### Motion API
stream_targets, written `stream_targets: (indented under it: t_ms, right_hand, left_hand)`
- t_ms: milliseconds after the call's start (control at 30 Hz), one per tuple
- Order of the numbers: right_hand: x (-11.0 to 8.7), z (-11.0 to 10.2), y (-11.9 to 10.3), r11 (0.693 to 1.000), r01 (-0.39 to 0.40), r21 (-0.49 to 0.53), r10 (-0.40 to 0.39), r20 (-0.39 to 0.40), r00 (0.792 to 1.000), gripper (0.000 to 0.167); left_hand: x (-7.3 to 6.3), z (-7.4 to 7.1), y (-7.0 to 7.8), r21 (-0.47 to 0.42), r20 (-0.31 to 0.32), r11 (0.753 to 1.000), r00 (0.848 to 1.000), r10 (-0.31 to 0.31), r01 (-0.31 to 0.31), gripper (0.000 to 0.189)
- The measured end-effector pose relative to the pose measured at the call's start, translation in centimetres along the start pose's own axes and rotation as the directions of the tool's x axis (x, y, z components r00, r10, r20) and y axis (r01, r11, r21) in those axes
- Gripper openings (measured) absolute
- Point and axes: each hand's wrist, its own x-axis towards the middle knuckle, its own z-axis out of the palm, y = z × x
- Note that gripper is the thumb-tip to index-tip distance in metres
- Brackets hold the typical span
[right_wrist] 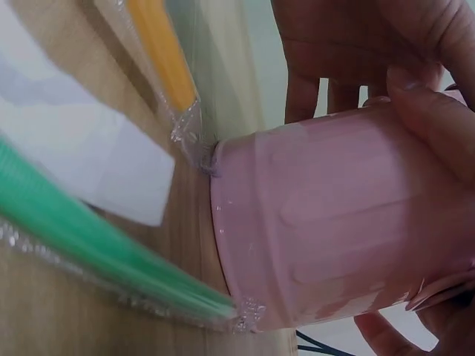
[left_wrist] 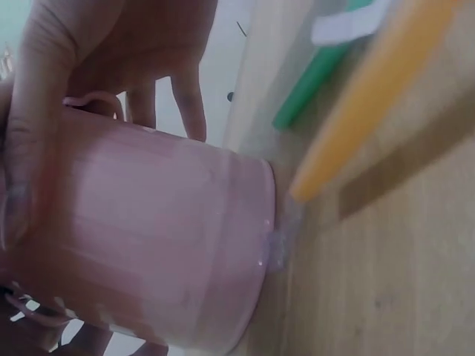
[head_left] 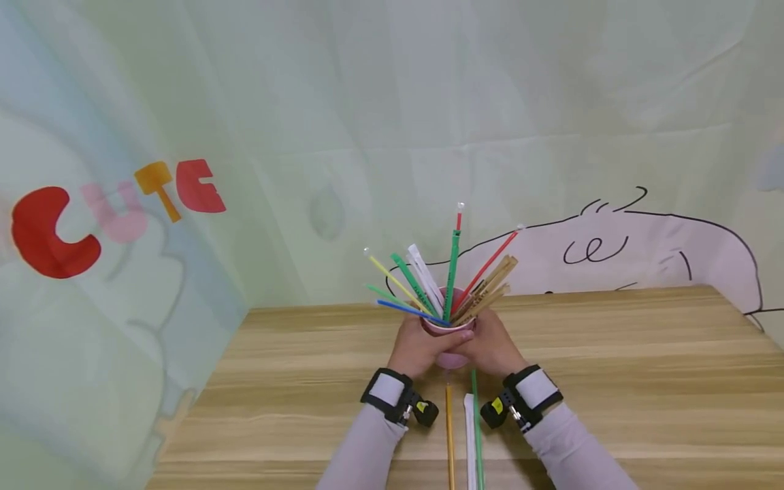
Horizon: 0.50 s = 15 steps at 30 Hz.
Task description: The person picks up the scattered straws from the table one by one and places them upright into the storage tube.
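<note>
A pink cup (head_left: 453,359) full of straws is held between both hands near the middle of the table. My left hand (head_left: 415,348) grips its left side and my right hand (head_left: 495,346) its right, thumbs on the near face. Out of the rim fan brown straws (head_left: 490,289), red straws (head_left: 495,258), green straws (head_left: 452,272), white straws (head_left: 429,278), a yellow straw (head_left: 398,278) and a blue straw (head_left: 404,307). The left wrist view shows the cup's base (left_wrist: 256,222) at the tabletop; whether it touches is unclear. Most fingers behind the cup are hidden.
On the near side of the cup lie an orange straw (head_left: 450,435), a white paper-wrapped straw (head_left: 469,439) and a green straw (head_left: 478,435) in clear film. The wooden table (head_left: 294,381) meets a printed cloth backdrop (head_left: 343,170) behind.
</note>
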Motion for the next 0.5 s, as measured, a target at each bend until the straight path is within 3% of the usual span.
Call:
stream_targets:
  t_ms: [500]
  right_hand:
    - [0.02, -0.01, 0.17, 0.999, 0.024, -0.023, -0.024, -0.017, 1.0, 0.08]
  left_hand:
    - [-0.12, -0.1, -0.16, 0.04, -0.019, 0.999, 1.0, -0.021, 0.022, 0.073]
